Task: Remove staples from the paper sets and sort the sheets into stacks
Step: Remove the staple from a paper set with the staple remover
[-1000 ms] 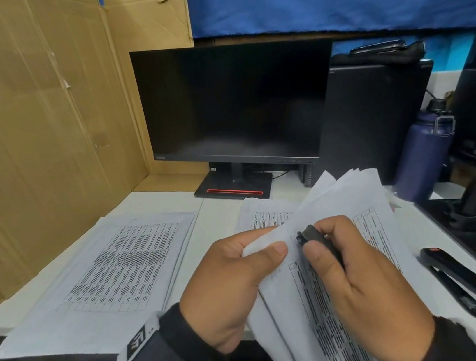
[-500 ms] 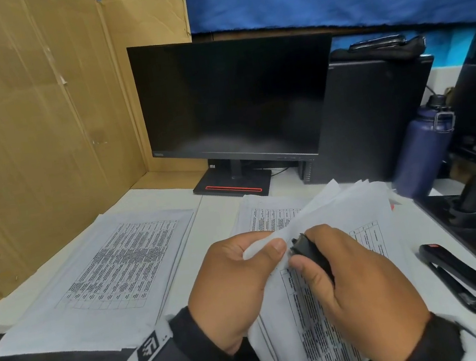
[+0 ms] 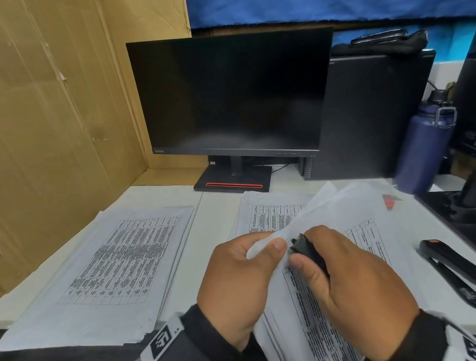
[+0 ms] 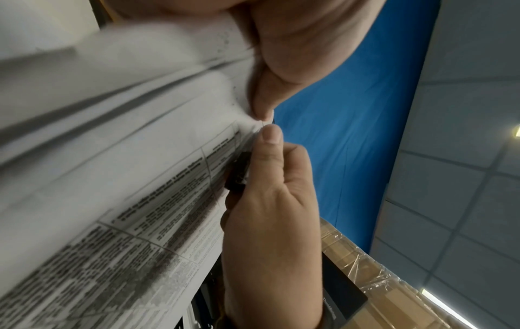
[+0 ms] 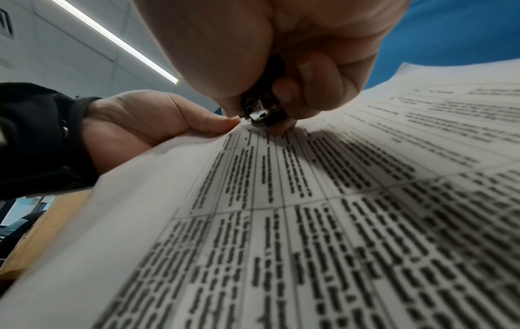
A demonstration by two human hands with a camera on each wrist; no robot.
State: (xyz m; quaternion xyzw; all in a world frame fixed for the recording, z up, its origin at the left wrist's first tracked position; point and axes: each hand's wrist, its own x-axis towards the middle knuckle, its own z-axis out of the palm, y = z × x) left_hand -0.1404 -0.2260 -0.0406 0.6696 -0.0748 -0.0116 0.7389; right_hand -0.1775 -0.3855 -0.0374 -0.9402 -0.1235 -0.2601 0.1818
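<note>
A stapled paper set point(image 3: 317, 316) printed with tables is held up over the desk's front edge. My left hand point(image 3: 244, 274) pinches its top corner point(image 4: 253, 120) between thumb and fingers. My right hand point(image 3: 349, 287) grips a small black staple remover point(image 3: 306, 248), whose metal tip point(image 5: 257, 115) sits at that same corner, right beside the left thumb. Two flat stacks of sheets lie on the desk: one at the left point(image 3: 114, 268) and one in the middle point(image 3: 269, 212), partly hidden behind the held set.
A dark monitor point(image 3: 234, 95) stands at the back of the white desk point(image 3: 214, 214), with a black computer case point(image 3: 374, 112) and a blue bottle point(image 3: 424, 145) to its right. A black stapler point(image 3: 457, 269) lies at the right. Cardboard walls point(image 3: 25, 133) close the left side.
The held set and both hands have dropped lower, toward me. The staple remover's tip has moved closer to the corner pinched by the left thumb.
</note>
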